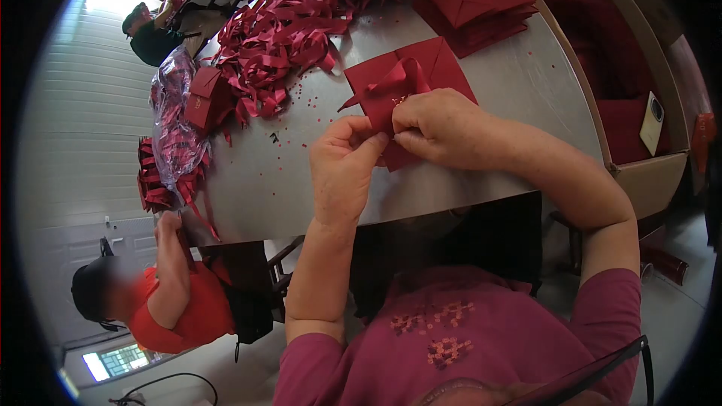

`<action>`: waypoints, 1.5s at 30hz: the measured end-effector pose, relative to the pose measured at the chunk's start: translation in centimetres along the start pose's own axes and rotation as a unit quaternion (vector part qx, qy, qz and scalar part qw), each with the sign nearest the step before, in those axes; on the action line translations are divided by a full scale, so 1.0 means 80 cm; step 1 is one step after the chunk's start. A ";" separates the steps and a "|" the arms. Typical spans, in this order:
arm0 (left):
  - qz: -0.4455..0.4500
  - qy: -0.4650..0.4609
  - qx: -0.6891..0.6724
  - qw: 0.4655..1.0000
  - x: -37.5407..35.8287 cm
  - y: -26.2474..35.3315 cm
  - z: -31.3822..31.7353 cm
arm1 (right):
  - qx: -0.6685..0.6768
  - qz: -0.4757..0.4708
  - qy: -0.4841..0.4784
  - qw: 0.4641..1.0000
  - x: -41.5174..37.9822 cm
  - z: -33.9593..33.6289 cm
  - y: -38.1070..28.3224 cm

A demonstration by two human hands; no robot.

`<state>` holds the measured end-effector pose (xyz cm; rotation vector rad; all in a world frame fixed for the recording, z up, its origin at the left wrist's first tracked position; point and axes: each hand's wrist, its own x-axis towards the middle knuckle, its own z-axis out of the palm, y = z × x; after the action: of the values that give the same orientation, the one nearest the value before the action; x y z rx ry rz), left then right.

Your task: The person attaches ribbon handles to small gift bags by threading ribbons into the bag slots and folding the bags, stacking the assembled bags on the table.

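Observation:
A red paper bag (444,68) with a gold mark lies on the metal table, with a red ribbon (397,80) looped over its face. My left hand (350,162) pinches the near left edge of the bag between thumb and fingers. Just to its right, my right hand (440,128) is closed over the bag by the gold mark, its fingertips pressed together near my left thumb. Whatever lies between the right fingertips is too small to make out.
A heap of red ribbons (274,49) lies at the back left, beside a plastic-wrapped bundle (178,120). Stacked red bags (477,0) stand at the back. On the right a cardboard box (650,180) holds red material and a phone (652,122). Two people are at left.

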<state>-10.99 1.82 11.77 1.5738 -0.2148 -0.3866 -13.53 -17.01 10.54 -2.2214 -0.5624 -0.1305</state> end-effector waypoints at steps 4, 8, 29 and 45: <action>0.066 0.024 0.087 0.994 0.003 -0.012 -0.001 | -0.057 0.000 0.012 0.998 0.000 0.012 -0.001; 0.115 0.049 0.161 0.979 0.007 -0.014 0.004 | -0.162 -0.046 0.086 0.982 -0.006 0.030 -0.006; 0.118 0.039 0.139 0.982 0.019 -0.020 0.020 | -0.144 0.025 0.135 0.980 -0.005 0.029 -0.002; 0.025 -0.144 -0.008 0.989 0.039 -0.016 -0.022 | 0.086 0.043 0.166 0.981 0.004 0.017 0.021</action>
<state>-7.60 2.33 10.15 1.4893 -0.4726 -0.5754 -12.64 -16.80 8.60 -1.9960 -0.2831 -0.3860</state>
